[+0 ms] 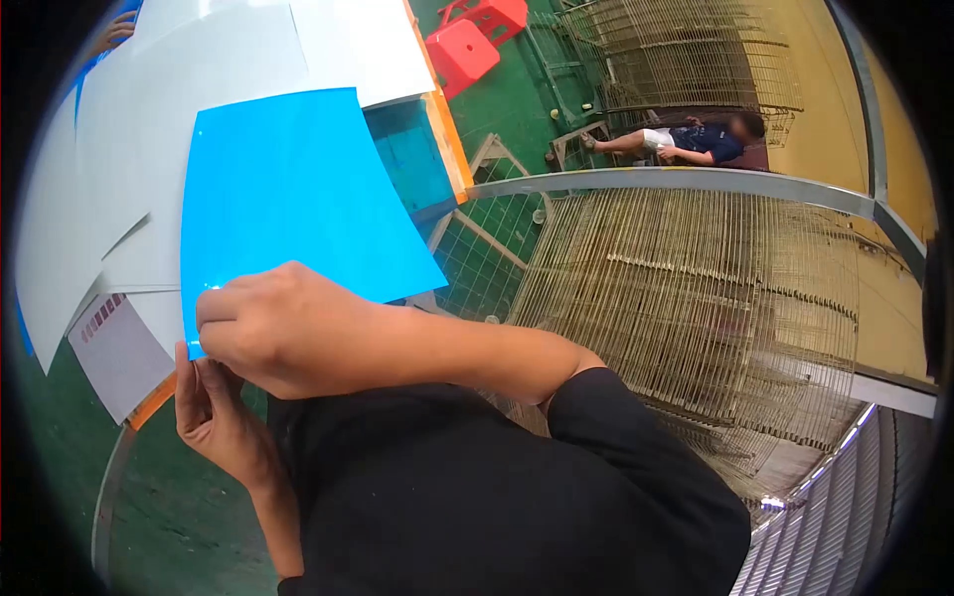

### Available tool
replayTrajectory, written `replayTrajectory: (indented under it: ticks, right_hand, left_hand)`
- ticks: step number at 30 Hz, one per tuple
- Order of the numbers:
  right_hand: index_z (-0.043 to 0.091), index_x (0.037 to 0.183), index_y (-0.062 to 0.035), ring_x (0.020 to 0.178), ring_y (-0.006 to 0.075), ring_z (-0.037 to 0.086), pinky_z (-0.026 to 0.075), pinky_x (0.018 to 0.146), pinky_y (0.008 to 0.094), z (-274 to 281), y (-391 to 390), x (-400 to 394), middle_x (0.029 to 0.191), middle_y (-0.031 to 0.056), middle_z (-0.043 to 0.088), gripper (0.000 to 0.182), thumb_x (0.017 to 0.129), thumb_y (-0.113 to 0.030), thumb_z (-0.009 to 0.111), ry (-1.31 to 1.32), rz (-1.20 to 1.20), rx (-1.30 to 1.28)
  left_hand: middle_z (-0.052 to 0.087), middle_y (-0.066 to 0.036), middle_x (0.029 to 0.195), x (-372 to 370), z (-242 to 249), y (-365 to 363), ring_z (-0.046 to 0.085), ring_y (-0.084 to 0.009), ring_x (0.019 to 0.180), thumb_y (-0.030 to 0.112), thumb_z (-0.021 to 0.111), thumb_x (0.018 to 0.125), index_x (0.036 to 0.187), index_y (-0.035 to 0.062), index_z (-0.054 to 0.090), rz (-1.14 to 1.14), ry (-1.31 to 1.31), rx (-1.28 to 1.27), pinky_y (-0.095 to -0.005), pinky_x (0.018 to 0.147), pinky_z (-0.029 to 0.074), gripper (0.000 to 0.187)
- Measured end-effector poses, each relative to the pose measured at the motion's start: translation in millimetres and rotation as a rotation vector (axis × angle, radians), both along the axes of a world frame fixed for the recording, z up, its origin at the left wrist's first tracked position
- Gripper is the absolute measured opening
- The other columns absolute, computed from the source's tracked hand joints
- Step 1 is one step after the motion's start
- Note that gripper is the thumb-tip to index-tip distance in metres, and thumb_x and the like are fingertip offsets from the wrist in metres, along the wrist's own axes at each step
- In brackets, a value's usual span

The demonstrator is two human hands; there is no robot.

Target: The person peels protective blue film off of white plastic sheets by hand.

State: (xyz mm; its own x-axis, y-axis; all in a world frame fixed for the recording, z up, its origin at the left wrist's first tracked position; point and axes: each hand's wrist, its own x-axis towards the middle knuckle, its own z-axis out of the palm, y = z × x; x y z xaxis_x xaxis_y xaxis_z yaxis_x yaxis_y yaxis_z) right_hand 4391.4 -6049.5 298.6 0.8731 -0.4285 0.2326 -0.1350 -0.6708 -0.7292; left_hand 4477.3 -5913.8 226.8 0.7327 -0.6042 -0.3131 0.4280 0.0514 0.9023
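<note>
A glossy bright blue sheet [288, 189] lies over white sheets, its near edge towards my body. My right hand [263, 333] is closed at the sheet's near left corner, with fingers curled and bunched together. Just below it, my left hand [224, 417] pinches the same corner between thumb and fingers, at the edge of the pile. The right forearm crosses in front of my black shirt and covers part of the sheet's near edge. Whether the right fingers hold anything besides the corner is hidden.
White sheets [119, 189] cover the table, with an orange edge [447, 144]. Another person's hand [117, 35] shows at upper left. Red stools [462, 55] stand beyond. Wire racks [686, 298] stand behind a metal rail [646, 180] at right; a seated person [696, 141] is farther off.
</note>
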Motion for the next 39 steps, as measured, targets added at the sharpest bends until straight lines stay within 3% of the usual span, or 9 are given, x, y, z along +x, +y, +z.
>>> replayTrajectory:
  ticks: [5,9,15,21,26,31,34,39]
  right_hand:
    - [0.053,0.07,-0.0015,0.07,0.0267,0.059,0.047,0.054,0.0386,2.8,3.8,-1.3,0.075,0.0088,0.055,0.011,0.072,-0.006,0.064,-0.011,-0.059,-0.015]
    - [0.053,0.071,-0.0014,0.071,0.0264,0.06,0.048,0.055,0.0385,-1.5,10.0,-0.4,0.078,0.0085,0.055,0.012,0.071,-0.005,0.064,-0.047,-0.092,-0.011]
    - [0.051,0.072,-0.0016,0.069,0.0246,0.059,0.049,0.052,0.037,5.8,14.3,0.0,0.076,0.0078,0.053,0.012,0.075,-0.008,0.062,0.084,-0.048,-0.114]
    - [0.051,0.073,-0.0023,0.068,0.0248,0.058,0.048,0.051,0.0376,5.8,13.1,2.4,0.074,0.0075,0.051,0.011,0.076,-0.008,0.06,0.047,-0.013,-0.143]
    - [0.054,0.076,-0.0016,0.072,0.0272,0.061,0.05,0.057,0.0372,6.1,8.7,0.8,0.083,0.009,0.058,0.01,0.074,-0.003,0.063,0.055,0.042,-0.148]
    - [0.054,0.077,-0.0009,0.073,0.0247,0.06,0.05,0.058,0.0355,6.8,9.2,5.9,0.082,0.0085,0.055,0.011,0.074,-0.006,0.063,0.061,0.095,-0.26]
    - [0.057,0.083,-0.0017,0.077,0.0272,0.062,0.052,0.064,0.033,11.7,11.3,10.1,0.088,0.0093,0.06,0.013,0.075,0.001,0.066,0.114,0.058,-0.18]
    - [0.057,0.089,-0.0008,0.077,0.0265,0.062,0.052,0.065,0.0333,12.5,5.3,8.6,0.09,0.0085,0.06,0.012,0.079,-0.001,0.064,0.074,0.054,0.014]
  left_hand:
    - [0.064,-0.007,0.095,2.0,-2.5,4.1,0.058,-0.0091,0.086,0.004,0.053,0.096,0.128,-0.0075,0.049,-0.062,0.0,-0.072,-0.0245,0.078,0.048,0.034]
    - [0.066,-0.008,0.094,-1.4,2.6,-0.8,0.059,-0.0095,0.084,0.002,0.059,0.092,0.125,-0.0061,0.054,0.028,0.017,-0.042,-0.0242,0.077,0.05,0.034]
    - [0.066,-0.009,0.095,-5.8,5.8,-0.9,0.06,-0.0098,0.085,0.003,0.061,0.091,0.123,-0.0069,0.055,0.01,-0.04,-0.048,-0.0235,0.078,0.05,0.034]
    - [0.067,-0.011,0.099,-6.6,4.7,-0.9,0.061,-0.011,0.087,0.001,0.061,0.091,0.123,-0.0069,0.055,0.03,-0.003,-0.073,-0.0242,0.079,0.05,0.033]
    - [0.068,-0.008,0.096,-9.6,-0.9,4.1,0.062,-0.0103,0.083,-0.001,0.062,0.089,0.117,-0.0052,0.061,0.071,-0.074,-0.039,-0.0258,0.077,0.052,0.028]
    - [0.068,-0.009,0.097,-9.2,14.0,5.0,0.063,-0.0108,0.084,0.002,0.065,0.088,0.115,-0.0026,0.063,0.025,0.049,-0.188,-0.0266,0.08,0.054,0.027]
    - [0.068,-0.011,0.099,-7.3,11.1,7.5,0.065,-0.0142,0.085,0.003,0.064,0.088,0.114,-0.0038,0.062,0.028,0.022,-0.172,-0.0294,0.078,0.057,0.027]
    - [0.067,-0.015,0.098,-4.5,23.8,3.9,0.068,-0.0214,0.086,0.003,0.063,0.089,0.116,-0.004,0.06,0.049,0.152,-0.202,-0.0334,0.076,0.059,0.028]
